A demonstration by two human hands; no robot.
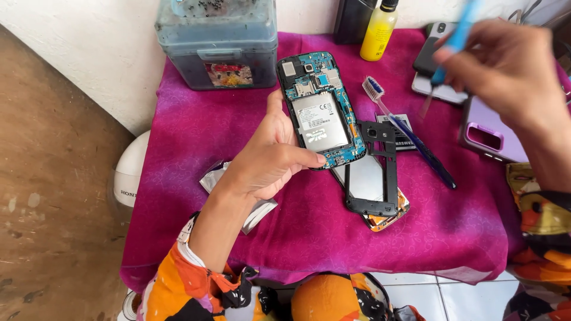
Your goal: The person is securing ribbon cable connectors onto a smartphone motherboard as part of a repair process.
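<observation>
Blue circuit board shows on the opened phone [321,113], which the left hand [270,160] holds lifted above the magenta cloth [238,119], thumb pressed on its lower edge and fingers closed behind it. The right hand [505,68] is raised at the upper right, fingers pinched together on a blue-handled tool [455,38] that looks blurred. Just below the phone lies a black plastic frame [380,172] on top of a shiny panel [366,178]. A toothbrush [407,134] lies slantwise beside the frame, bristles pointing up the table. Further out stand a yellow bottle [377,30] and a cloudy lidded plastic box [220,41], and a lilac phone case [488,134] rests near the right forearm.
</observation>
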